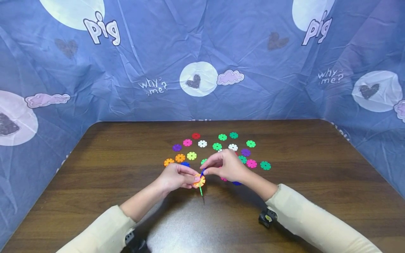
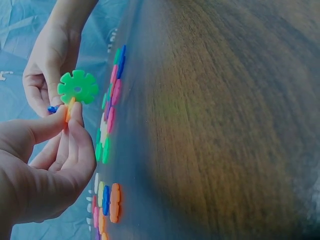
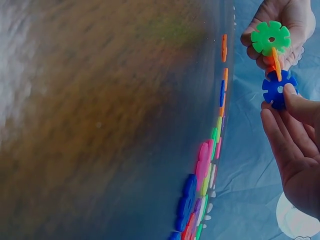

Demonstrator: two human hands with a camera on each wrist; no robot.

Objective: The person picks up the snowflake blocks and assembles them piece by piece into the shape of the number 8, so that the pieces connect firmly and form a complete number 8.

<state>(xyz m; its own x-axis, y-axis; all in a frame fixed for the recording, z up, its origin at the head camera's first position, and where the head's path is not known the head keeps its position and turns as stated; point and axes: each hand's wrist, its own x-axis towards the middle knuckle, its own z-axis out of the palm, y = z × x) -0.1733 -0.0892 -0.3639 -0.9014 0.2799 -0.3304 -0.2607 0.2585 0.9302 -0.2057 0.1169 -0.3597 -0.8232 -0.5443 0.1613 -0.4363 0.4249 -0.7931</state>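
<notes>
Above the table my left hand [image 1: 178, 177] pinches an orange notched disc [image 1: 201, 181] between thumb and fingers. A green notched disc [image 2: 78, 86] is slotted into the orange one's near edge, standing crosswise to it. My right hand [image 1: 228, 166] pinches a blue notched disc [image 3: 279, 90] by its outer edge. In the right wrist view the blue disc's rim meets the orange disc, on the side away from the green one. Both hands are close together, their fingertips only a disc's width apart.
Many loose notched discs lie flat on the brown wooden table [image 1: 95, 182] beyond the hands, among them a red disc [image 1: 196, 136], a purple disc [image 1: 177, 148] and a pink disc [image 1: 251, 163]. A blue printed cloth [image 1: 171, 42] hangs behind the table.
</notes>
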